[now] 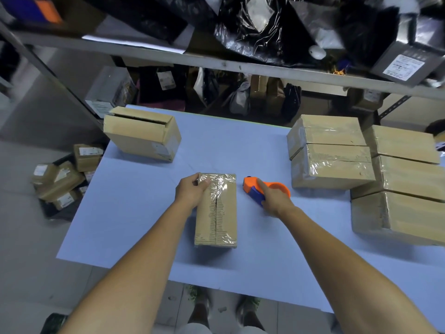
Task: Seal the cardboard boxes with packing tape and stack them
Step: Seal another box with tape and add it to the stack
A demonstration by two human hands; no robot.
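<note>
A long cardboard box [218, 218] lies in the middle of the light blue table [134, 213], with clear tape shining along its top seam. My left hand [191, 189] grips the box's far left corner. To the right of the box, my right hand [273, 198] holds the orange and blue tape dispenser [257, 189], which rests on the table. An untaped box [142, 136] with a gaping top flap stands at the far left of the table. Taped boxes are stacked at the right [330, 150], with a second stack [404, 184] beside them.
A metal shelf [216, 61] with black plastic bags and parcels runs behind the table. Several small labelled parcels [62, 177] lie on the floor to the left. My feet show below the table's near edge.
</note>
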